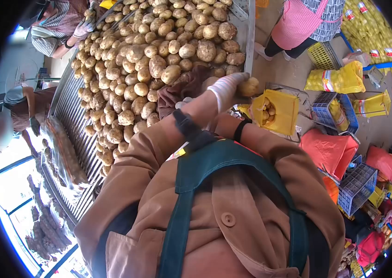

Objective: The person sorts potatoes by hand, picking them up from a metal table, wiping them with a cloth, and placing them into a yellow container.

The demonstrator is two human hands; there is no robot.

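My left hand [233, 89], in a white and grey glove, reaches across to the right with its fingers around a potato [250, 87]. Just below that potato, an open yellow mesh bag [283, 111] hangs in a metal frame, with several potatoes [268, 111] inside. My right arm passes beneath my left forearm. Of my right hand [185, 102] only grey gloved fingertips show, beside a dark brown cloth [177, 95] at the edge of the potato pile [135, 65]; the rest is hidden.
The pile lies on a slatted metal conveyor [68, 104] with a metal side rail [250, 37]. Co-workers stand at far left, upper left and upper right. Right of me are a filled yellow bag [337, 78], blue crates [358, 185] and red bags [330, 150].
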